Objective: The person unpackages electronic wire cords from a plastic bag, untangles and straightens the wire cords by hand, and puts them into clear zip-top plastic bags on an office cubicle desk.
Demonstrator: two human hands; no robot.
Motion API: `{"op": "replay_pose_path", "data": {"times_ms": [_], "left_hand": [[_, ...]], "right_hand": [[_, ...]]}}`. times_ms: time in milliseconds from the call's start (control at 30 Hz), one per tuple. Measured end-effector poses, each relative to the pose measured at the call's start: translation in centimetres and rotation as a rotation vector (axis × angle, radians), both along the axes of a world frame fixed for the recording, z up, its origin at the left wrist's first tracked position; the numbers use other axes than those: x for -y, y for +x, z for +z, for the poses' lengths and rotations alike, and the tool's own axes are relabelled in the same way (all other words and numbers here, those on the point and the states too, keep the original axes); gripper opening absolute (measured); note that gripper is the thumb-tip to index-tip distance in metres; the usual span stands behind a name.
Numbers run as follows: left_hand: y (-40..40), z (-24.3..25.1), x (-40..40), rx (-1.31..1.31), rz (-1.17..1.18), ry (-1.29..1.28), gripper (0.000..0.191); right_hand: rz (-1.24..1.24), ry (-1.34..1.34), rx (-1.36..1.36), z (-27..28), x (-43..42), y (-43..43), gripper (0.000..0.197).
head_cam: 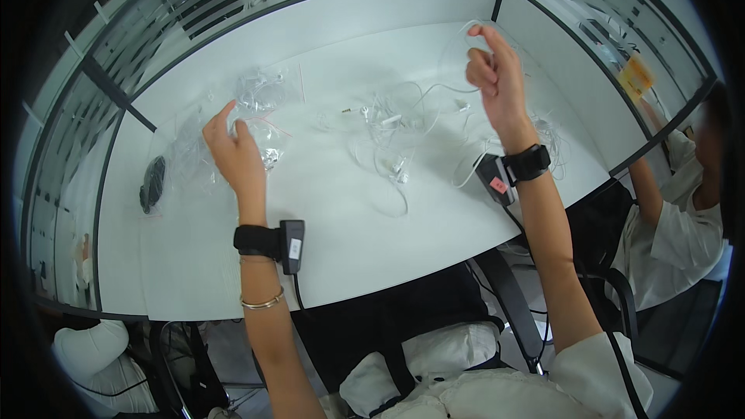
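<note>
My right hand (pixel 495 81) is raised over the far right of the white table, fingers curled around a thin white earphone cable (pixel 448 88). Part of that cable loops above the fingertips, and another part runs left into a tangle of white wired earphones (pixel 391 119). A metal plug (pixel 348 110) and earbuds (pixel 400 171) show in the tangle. My left hand (pixel 233 148) is over the left side with thumb and forefinger apart; nothing shows between them. Close beside it are a clear bag with earphones (pixel 262 88) and another clear bag (pixel 269 142) with silvery parts.
Crumpled clear bags (pixel 192 148) and a bagged black item (pixel 152 186) lie at left. More coiled white cable (pixel 550 142) sits behind my right wrist. Wired black modules (pixel 292 247) are strapped to both wrists. Partitions (pixel 570 64) bound the table; another person (pixel 669 221) sits at right.
</note>
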State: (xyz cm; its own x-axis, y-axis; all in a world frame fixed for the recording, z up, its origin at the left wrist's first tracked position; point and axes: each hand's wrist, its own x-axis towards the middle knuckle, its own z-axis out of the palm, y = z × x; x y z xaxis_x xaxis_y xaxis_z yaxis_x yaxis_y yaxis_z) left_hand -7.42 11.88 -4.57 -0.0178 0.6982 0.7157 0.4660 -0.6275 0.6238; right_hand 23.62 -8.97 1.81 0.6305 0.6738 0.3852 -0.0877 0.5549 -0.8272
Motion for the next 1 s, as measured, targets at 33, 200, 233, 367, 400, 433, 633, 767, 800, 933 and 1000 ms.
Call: {"op": "replay_pose_path", "data": {"times_ms": [33,200,233,367,400,433,633,767,800,933,1000], "left_hand": [[1.2,1.4,2.0,-0.045,0.020,0.015,0.026],[4.3,4.3,7.9,-0.175,-0.541,0.018,0.033],[5.0,4.2,8.5,-0.287,-0.610,0.116,0.038],[6.0,3.9,11.2,-0.447,-1.027,-0.040,0.020],[6.1,3.7,11.0,-0.316,-1.192,-0.278,0.019],[6.1,3.3,10.6,-0.177,-1.342,-0.520,0.022],[4.4,4.2,8.5,0.105,-0.979,-0.416,0.036],[2.9,5.4,5.4,0.301,-0.596,-0.251,0.043],[2.7,5.9,4.9,0.417,-0.549,-0.230,0.042],[1.9,8.0,4.0,0.481,-0.431,-0.140,0.041],[2.3,9.3,4.3,0.451,-0.396,-0.108,0.040]], "right_hand": [[0.109,-0.027,0.038,0.1,-0.4,-1.0,0.026],[0.518,-0.009,0.112,0.8,-0.5,-4.0,0.032],[0.513,-0.007,0.116,0.7,-0.6,-4.4,0.032],[0.517,0.029,0.228,0.5,-1.0,-5.8,0.027],[0.432,0.012,0.175,0.7,-0.9,-6.3,0.027],[0.347,-0.004,0.122,0.9,-0.9,-6.5,0.027],[0.237,0.028,0.081,-0.3,-0.9,-1.9,0.030],[0.123,-0.104,0.423,-0.2,-1.4,-4.0,0.011],[0.061,-0.217,0.687,0.3,-0.9,-3.8,0.012],[-0.316,-0.087,0.737,-0.5,-1.7,-3.4,0.025],[-0.501,-0.058,0.718,-1.5,-2.1,-1.6,0.023]]}}
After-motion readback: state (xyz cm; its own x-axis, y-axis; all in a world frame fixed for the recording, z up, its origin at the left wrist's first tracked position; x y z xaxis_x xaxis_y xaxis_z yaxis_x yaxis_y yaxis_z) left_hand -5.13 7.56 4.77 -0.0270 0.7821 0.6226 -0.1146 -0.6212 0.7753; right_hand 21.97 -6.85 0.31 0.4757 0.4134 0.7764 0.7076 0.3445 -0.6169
